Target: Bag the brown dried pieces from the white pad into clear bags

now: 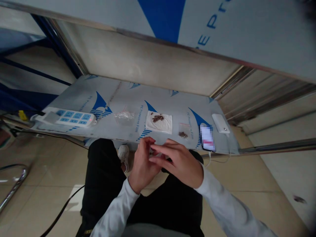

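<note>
My left hand [144, 164] and my right hand [178, 161] meet over my lap, just in front of the shelf's front edge. The fingers of both are bent and pressed together around something too small or hidden to name. Beyond them on the shelf lies a white tissue [160, 127] with a heap of small brown pieces [158, 118] on it. To its right is a small clear zip bag [183, 129] with brownish metallic bits [183, 134] at its lower end. Left of the tissue sits another clear plastic bag [124, 115], its contents whitish and unclear.
A white power strip [76, 119] lies at the shelf's left. On the right are a phone [207, 137] with a cable and a white power bank [220, 123]. An upper shelf [106, 16] overhangs the back. The lower shelf [158, 93] is covered in printed protective film.
</note>
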Tool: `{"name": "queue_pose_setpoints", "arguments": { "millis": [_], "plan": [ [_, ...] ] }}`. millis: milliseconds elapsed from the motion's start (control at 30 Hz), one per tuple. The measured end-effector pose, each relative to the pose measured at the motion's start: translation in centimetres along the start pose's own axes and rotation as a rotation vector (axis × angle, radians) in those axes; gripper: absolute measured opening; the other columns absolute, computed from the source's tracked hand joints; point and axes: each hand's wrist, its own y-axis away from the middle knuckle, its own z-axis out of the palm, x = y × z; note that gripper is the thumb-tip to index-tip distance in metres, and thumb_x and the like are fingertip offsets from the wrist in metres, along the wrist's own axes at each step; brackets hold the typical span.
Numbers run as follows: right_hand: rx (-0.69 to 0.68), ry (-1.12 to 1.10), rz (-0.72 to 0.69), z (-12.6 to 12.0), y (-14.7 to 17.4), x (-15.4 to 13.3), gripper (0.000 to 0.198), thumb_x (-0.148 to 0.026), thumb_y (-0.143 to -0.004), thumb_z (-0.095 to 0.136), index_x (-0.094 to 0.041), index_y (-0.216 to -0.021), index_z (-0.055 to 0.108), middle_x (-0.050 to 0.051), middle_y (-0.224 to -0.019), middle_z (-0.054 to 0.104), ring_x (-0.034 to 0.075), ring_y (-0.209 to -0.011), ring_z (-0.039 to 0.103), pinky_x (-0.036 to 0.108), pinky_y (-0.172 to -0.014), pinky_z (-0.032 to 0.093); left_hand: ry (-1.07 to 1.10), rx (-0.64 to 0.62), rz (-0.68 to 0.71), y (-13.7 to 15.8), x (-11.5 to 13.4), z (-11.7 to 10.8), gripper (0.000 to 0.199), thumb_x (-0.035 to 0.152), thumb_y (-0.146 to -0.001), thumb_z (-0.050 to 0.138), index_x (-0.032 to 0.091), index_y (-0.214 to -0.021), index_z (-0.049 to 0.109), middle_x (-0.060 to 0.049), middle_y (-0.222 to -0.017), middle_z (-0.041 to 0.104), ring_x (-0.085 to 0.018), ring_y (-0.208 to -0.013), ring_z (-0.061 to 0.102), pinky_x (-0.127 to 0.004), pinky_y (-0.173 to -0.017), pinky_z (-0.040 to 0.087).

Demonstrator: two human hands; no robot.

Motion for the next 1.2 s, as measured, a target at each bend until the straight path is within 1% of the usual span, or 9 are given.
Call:
{"name": "queue_pose_setpoints", "arguments": {
  "millis": [67, 200, 267, 367, 467, 667, 800, 967, 1200],
  "plan": [
    [-0.014, 0.009, 0.021, -0.7, 0.5, 0.3, 0.035, -0.041, -0.084, 0.064, -0.018, -0.110, 0.066, 0.007, -0.089, 0.067, 0.019, -0.081, 0.062, 0.031, -0.074, 0.050, -0.002, -0.014, 0.016, 0.4, 0.2, -0.1, 0.052, 0.022, -0.065, 0.069, 0.021, -0.107, 0.039, -0.005, -0.097, 0.054, -0.017, -0.081, 0.058, -0.032, -0.072, 0.049],
    [-0.013, 0.005, -0.003, -2.2, 1.2, 0.3, 0.010, -0.027, -0.086, 0.063, -0.020, -0.090, 0.068, 0.003, -0.078, 0.068, 0.017, -0.078, 0.061, 0.029, -0.073, 0.048, 0.063, -0.074, 0.062, 1.0, 0.7, -1.2, 0.064, 0.023, -0.064, 0.074, 0.021, -0.118, 0.040, -0.006, -0.100, 0.055, -0.019, -0.089, 0.058, -0.034, -0.081, 0.049],
    [0.005, -0.003, -0.050, -3.1, 1.4, 0.3, 0.009, -0.023, -0.087, 0.061, -0.021, -0.088, 0.069, 0.002, -0.077, 0.068, 0.017, -0.079, 0.060, 0.029, -0.073, 0.047, 0.202, -0.122, 0.044, 1.1, 0.9, -2.0, 0.051, 0.023, -0.073, 0.069, 0.021, -0.118, 0.045, -0.007, -0.103, 0.058, -0.019, -0.095, 0.058, -0.034, -0.085, 0.048],
    [0.043, -0.026, -0.098, -4.0, 1.6, 0.1, 0.011, -0.023, -0.088, 0.059, -0.021, -0.091, 0.069, 0.003, -0.081, 0.068, 0.017, -0.082, 0.059, 0.031, -0.075, 0.047, 0.338, -0.114, -0.047, 0.9, 1.0, -2.9, 0.016, 0.027, -0.084, 0.059, 0.020, -0.098, 0.059, -0.005, -0.091, 0.064, -0.018, -0.088, 0.061, -0.032, -0.082, 0.049],
    [0.093, -0.059, -0.097, -4.2, 1.8, -0.1, 0.011, -0.022, -0.087, 0.059, -0.021, -0.090, 0.070, 0.004, -0.083, 0.067, 0.017, -0.082, 0.059, 0.031, -0.074, 0.048, 0.336, -0.050, -0.079, 0.6, 1.2, -3.4, 0.011, 0.030, -0.083, 0.063, 0.019, -0.084, 0.064, -0.004, -0.081, 0.067, -0.017, -0.080, 0.061, -0.031, -0.078, 0.049],
    [0.219, -0.128, -0.032, -3.1, 2.4, -0.1, 0.011, -0.022, -0.082, 0.065, -0.024, -0.092, 0.069, 0.005, -0.093, 0.062, 0.018, -0.089, 0.060, 0.033, -0.079, 0.050, 0.346, 0.005, -0.056, 0.8, 1.8, -3.7, 0.007, 0.026, -0.082, 0.065, 0.019, -0.083, 0.067, -0.003, -0.080, 0.068, -0.016, -0.078, 0.062, -0.028, -0.075, 0.050],
    [0.337, -0.397, 0.160, -0.9, 2.7, -0.5, 0.051, -0.031, -0.071, 0.078, -0.025, -0.117, 0.058, 0.006, -0.112, 0.063, 0.021, -0.099, 0.060, 0.035, -0.086, 0.050, 0.411, 0.092, -0.056, 1.2, 2.0, -3.4, 0.005, 0.024, -0.081, 0.066, 0.020, -0.084, 0.066, -0.002, -0.079, 0.067, -0.014, -0.075, 0.061, -0.026, -0.071, 0.050],
    [0.354, -0.817, 0.349, 2.0, 2.7, -1.1, 0.014, -0.034, -0.082, 0.067, -0.020, -0.083, 0.068, 0.001, -0.079, 0.069, 0.015, -0.073, 0.064, 0.028, -0.071, 0.052, 0.435, 0.089, -0.060, 1.5, 2.2, -3.2, 0.003, 0.021, -0.082, 0.064, 0.020, -0.085, 0.065, -0.002, -0.080, 0.066, -0.013, -0.076, 0.061, -0.025, -0.072, 0.050],
    [0.371, -0.822, 0.297, 2.1, 2.9, -0.7, 0.009, -0.028, -0.077, 0.072, -0.019, -0.080, 0.072, 0.002, -0.078, 0.070, 0.015, -0.074, 0.063, 0.027, -0.070, 0.050, 0.369, -0.041, -0.073, 1.2, 2.0, -3.8, 0.006, 0.024, -0.081, 0.067, 0.018, -0.082, 0.068, -0.003, -0.078, 0.069, -0.015, -0.076, 0.064, -0.028, -0.074, 0.053]
  ]
}}
